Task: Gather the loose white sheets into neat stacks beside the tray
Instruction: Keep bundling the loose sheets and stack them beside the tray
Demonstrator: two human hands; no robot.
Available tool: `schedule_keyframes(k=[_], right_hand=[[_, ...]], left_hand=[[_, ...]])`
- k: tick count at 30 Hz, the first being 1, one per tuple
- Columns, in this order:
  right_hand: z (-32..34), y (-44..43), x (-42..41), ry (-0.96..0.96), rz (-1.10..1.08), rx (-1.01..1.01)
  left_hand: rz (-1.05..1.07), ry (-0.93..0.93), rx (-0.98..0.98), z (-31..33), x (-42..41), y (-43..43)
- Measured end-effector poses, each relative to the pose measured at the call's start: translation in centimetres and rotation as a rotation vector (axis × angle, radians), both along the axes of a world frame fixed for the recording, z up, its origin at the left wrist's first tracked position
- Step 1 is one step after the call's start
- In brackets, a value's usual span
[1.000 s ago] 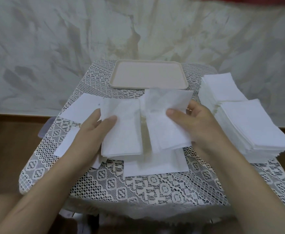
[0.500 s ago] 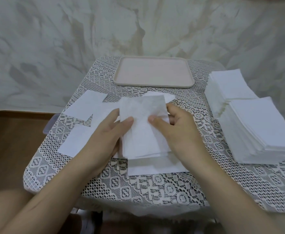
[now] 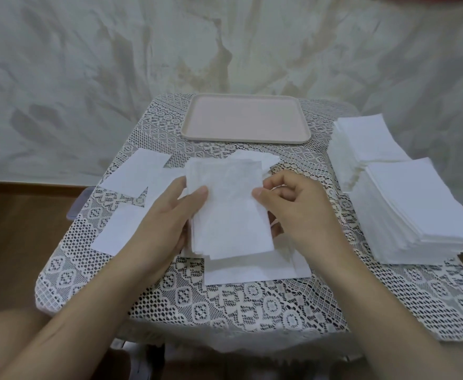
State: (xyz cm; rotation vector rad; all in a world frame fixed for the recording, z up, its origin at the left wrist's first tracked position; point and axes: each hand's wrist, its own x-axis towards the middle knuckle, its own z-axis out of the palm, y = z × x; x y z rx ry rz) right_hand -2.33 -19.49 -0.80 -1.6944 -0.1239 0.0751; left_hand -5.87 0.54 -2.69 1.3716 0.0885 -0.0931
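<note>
Thin bundle of white, fibrous rectangular sheets is being held mid-surface, on the near side of the pale pink rounded plastic tray, w/ both grips clamped on it. Left hand is pinching its left edge, thumb on top. Right hand is pinching its right edge. Flat loose white sheets are lying to the left & one underneath. Two tall white sheet stacks are standing at right. White openwork lace cloth is covering the surface.
</note>
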Motion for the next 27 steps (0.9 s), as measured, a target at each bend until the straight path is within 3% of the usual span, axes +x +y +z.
schedule_keyframes(k=[9, 13, 17, 23, 27], right_hand=[[-0.4, 1.5, -0.1, 0.117, -0.005, 0.107], [-0.7, 1.2, 0.3, 0.087, -0.038, -0.026], [-0.8, 1.1, 0.0, 0.187, 0.139, -0.167], [-1.2, 1.2, -0.2, 0.111, 0.185, -0.167], [-1.4, 0.8, 0.5, 0.125, 0.235, -0.149]], left_hand=[[0.011, -0.025, 0.034, 0.0, 0.1, 0.6], [0.028, -0.037, 0.021, 0.0, 0.2, 0.6], [0.035, -0.025, -0.005, -0.1, 0.0, 0.5], [0.019, -0.039, 0.08, -0.2, 0.0, 0.4], [0.057, -0.045, 0.036, -0.1, 0.3, 0.8]])
